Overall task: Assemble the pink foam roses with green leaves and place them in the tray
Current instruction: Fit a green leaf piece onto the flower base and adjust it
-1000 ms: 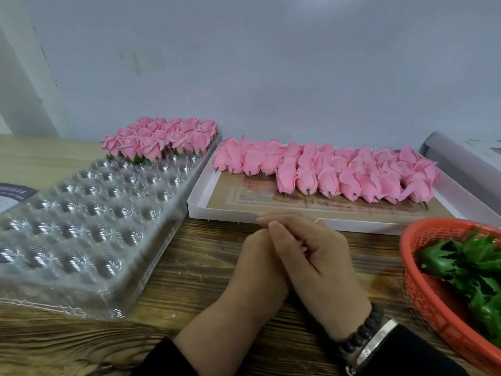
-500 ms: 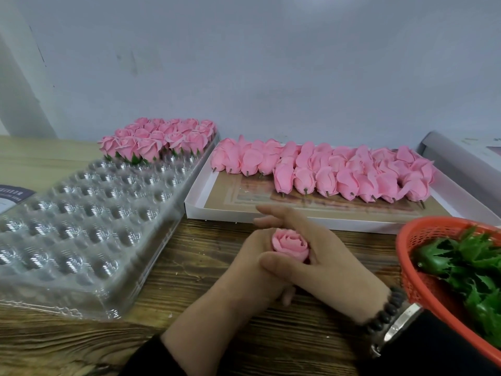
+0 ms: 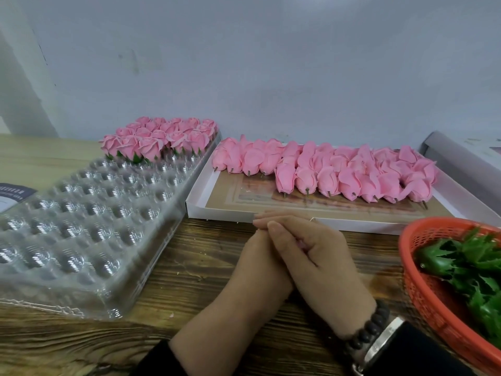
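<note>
The bench [image 3: 189, 289] is dark, streaked wood grain nearest the camera, paler wood further off to the left of the tray; behind it stands a plain grey-white wall [image 3: 271, 63]. Nearest, the two hands meet just in front of the white box: the right hand [image 3: 322, 256] lies over the left hand [image 3: 260, 267], its fingers straight and laid flat across the left knuckles; a sliver of pink [image 3: 302, 243] shows between them, too little to say what it is or whether the left fingers grip it; the right wrist carries a dark bead bracelet [image 3: 366, 329] and a metal band [image 3: 382, 340]. Right of the hands, an orange mesh basket [image 3: 423, 291] holds jagged green leaves [image 3: 474, 267]. Left of the hands lies the clear plastic tray [image 3: 81, 234], rows of round cups, its long axis running away from the camera and slanting right; a dark card [image 3: 13, 194] shows beyond its left edge. Beyond the hands, the white box [image 3: 217, 210] holds bare pink rose heads [image 3: 339, 172] lying on their sides in a band across its far part, stubs pointing towards the camera. Furthest, at the tray's far end, finished roses [image 3: 157, 139] stand upright, blooms up, green showing beneath them. Right of the box sits a pale grey object [image 3: 461, 158], partly out of view.
</note>
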`<state>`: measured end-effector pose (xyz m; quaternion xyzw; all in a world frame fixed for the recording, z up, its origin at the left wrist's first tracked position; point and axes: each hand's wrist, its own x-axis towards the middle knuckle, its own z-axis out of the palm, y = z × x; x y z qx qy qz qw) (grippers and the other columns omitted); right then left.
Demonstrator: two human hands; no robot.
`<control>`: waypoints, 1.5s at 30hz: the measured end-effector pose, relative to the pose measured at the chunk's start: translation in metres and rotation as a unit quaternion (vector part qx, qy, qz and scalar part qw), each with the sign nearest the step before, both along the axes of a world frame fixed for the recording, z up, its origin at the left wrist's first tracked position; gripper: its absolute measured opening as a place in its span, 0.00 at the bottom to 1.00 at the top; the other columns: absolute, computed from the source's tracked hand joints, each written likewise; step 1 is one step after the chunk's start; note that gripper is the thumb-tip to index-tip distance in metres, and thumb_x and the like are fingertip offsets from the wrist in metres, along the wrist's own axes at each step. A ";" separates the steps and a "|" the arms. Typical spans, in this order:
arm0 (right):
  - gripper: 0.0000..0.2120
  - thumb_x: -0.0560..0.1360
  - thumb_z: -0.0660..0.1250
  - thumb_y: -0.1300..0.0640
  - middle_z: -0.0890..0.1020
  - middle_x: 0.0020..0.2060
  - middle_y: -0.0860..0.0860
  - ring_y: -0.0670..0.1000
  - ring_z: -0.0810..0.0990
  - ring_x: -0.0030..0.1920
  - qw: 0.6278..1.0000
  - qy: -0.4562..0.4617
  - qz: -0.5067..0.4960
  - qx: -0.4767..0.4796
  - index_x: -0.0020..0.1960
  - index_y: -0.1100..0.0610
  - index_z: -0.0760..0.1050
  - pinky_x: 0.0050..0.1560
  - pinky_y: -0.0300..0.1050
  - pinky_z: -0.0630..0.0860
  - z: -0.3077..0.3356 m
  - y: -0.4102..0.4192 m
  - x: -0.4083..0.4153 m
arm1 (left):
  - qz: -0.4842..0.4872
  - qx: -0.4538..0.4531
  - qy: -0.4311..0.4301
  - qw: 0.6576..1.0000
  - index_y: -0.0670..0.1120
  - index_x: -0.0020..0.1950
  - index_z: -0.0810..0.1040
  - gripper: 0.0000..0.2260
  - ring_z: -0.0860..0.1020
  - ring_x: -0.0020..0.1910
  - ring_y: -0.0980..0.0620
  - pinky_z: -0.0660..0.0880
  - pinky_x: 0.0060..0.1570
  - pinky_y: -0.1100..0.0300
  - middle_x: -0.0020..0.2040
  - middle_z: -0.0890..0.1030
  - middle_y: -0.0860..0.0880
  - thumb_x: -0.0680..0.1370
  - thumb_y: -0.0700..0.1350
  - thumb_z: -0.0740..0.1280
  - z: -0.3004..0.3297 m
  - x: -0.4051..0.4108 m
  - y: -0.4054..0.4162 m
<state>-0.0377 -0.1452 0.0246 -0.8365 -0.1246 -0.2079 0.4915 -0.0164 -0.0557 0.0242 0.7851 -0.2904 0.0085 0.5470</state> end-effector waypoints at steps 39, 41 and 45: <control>0.10 0.68 0.66 0.46 0.82 0.45 0.38 0.36 0.79 0.48 0.996 0.061 0.056 0.036 0.47 0.45 0.80 0.47 0.26 0.71 0.002 -0.009 0.000 | -0.048 -0.089 0.104 0.989 0.49 0.39 0.77 0.13 0.78 0.37 0.65 0.72 0.36 0.73 0.35 0.79 0.56 0.75 0.31 0.64 0.001 -0.004 0.001; 0.15 0.65 0.68 0.42 0.83 0.45 0.38 0.37 0.80 0.47 0.993 0.075 0.073 0.056 0.50 0.44 0.79 0.45 0.26 0.72 0.003 -0.010 -0.001 | -0.068 -0.089 0.085 0.990 0.45 0.40 0.79 0.10 0.79 0.37 0.63 0.73 0.36 0.72 0.35 0.80 0.54 0.75 0.31 0.64 0.003 -0.002 0.004; 0.29 0.59 0.69 0.37 0.81 0.51 0.37 0.37 0.79 0.51 0.990 0.084 0.071 0.093 0.58 0.42 0.73 0.49 0.28 0.72 0.001 -0.011 -0.001 | -0.071 -0.091 0.065 0.991 0.42 0.44 0.79 0.06 0.78 0.38 0.61 0.73 0.38 0.72 0.39 0.81 0.51 0.75 0.33 0.66 0.006 -0.001 0.010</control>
